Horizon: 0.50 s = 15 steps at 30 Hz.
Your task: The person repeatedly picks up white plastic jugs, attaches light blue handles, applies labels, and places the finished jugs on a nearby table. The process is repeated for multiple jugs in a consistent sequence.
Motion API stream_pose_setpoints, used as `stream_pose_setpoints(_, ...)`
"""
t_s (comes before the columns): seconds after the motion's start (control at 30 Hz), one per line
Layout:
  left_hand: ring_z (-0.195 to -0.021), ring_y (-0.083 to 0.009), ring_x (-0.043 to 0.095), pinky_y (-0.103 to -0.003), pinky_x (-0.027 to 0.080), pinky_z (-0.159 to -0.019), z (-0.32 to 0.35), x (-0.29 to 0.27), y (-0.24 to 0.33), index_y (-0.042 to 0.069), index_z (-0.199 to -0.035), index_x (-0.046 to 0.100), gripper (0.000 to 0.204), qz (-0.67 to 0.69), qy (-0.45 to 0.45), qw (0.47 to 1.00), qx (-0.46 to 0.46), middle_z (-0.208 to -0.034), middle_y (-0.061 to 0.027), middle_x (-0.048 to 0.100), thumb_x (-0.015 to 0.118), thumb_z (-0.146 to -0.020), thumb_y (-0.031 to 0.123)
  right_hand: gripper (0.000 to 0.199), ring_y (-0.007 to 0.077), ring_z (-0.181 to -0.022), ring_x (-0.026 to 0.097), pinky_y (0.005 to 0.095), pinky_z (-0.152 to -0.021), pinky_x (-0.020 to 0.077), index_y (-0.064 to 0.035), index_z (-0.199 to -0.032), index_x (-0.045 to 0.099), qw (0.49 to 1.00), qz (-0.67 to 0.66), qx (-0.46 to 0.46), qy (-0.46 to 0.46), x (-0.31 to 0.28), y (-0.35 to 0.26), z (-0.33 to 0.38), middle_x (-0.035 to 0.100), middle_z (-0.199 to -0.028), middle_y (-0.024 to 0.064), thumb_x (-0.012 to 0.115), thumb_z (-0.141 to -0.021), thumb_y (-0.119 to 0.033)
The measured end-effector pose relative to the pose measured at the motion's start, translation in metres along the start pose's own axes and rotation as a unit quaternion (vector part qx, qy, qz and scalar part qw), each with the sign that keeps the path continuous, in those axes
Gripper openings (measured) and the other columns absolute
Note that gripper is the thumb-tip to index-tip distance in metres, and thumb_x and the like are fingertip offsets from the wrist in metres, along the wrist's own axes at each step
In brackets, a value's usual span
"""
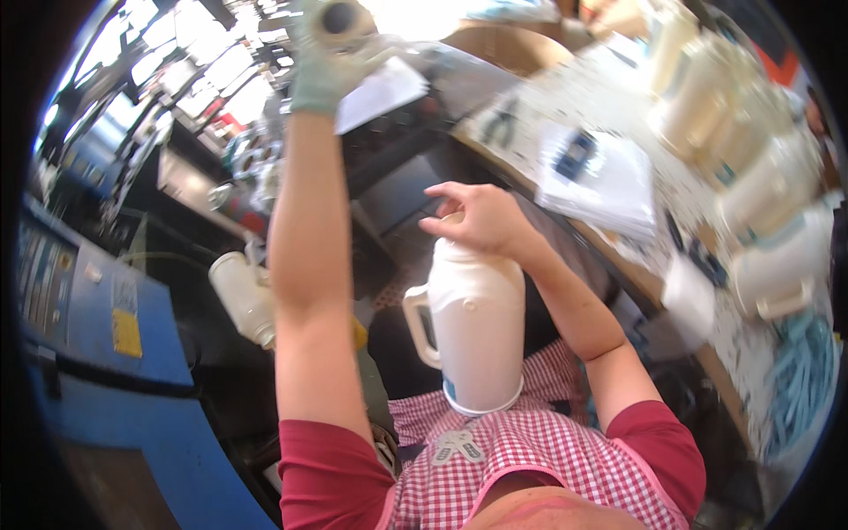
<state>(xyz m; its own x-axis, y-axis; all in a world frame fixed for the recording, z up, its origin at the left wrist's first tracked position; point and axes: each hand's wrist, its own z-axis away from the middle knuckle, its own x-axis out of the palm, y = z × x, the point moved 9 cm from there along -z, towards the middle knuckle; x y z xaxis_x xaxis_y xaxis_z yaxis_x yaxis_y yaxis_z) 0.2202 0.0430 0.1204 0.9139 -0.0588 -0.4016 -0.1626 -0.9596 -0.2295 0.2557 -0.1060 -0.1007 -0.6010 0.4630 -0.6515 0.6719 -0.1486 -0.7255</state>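
Note:
My left hand (pixel 325 66), in a pale green glove, is raised far up and closed around a roll with a dark core (pixel 340 19); a clear film trails from it to the right. My bare right hand (pixel 477 216) rests on the top of a white plastic jug (pixel 473 331) with a side handle. The jug stands upright against my checked apron, just in front of my chest. Its top is hidden under my fingers.
A blue machine (pixel 97 353) fills the left side, with another white jug (pixel 243 300) at it. On the right a speckled workbench (pixel 698 212) holds a row of several cream jugs (pixel 742 150), folded clear bags (pixel 601 177) and pliers (pixel 502 124). Blue straps (pixel 799 371) hang at its edge.

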Motion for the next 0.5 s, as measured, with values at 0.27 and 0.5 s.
stream_pose_setpoints(0.27, -0.103, -0.0178, 0.063, -0.034, 0.052, -0.092, 0.156, 0.042, 0.214, 0.0, -0.123, 0.066, 0.042, 0.314, -0.308, 0.77, -0.462, -0.112, -0.009, 0.068, 0.077, -0.094, 0.028, 0.052, 0.0236, -0.134, 0.056, 0.0369, -0.11, 0.0487, -0.0016, -0.149, 0.046, 0.935, -0.272, -0.031, 0.226, -0.068, 0.045, 0.174, 0.058, -0.144, 0.017, 0.062, -0.105, -0.025)
stream_pose_setpoints(0.5, -0.069, -0.0112, 0.052, -0.027, 0.047, -0.067, 0.16, 0.024, 0.181, -0.003, -0.091, 0.069, 0.032, 0.132, -0.373, 0.837, -0.378, -0.077, -0.0037, 0.06, 0.081, -0.09, 0.027, 0.026, 0.0072, -0.069, 0.064, 0.0226, -0.058, 0.0544, -0.0095, -0.108, 0.066, 0.788, -0.08, 0.214, 0.572, -0.276, 0.137, 0.487, 0.069, -0.085, 0.001, 0.065, -0.104, -0.036)
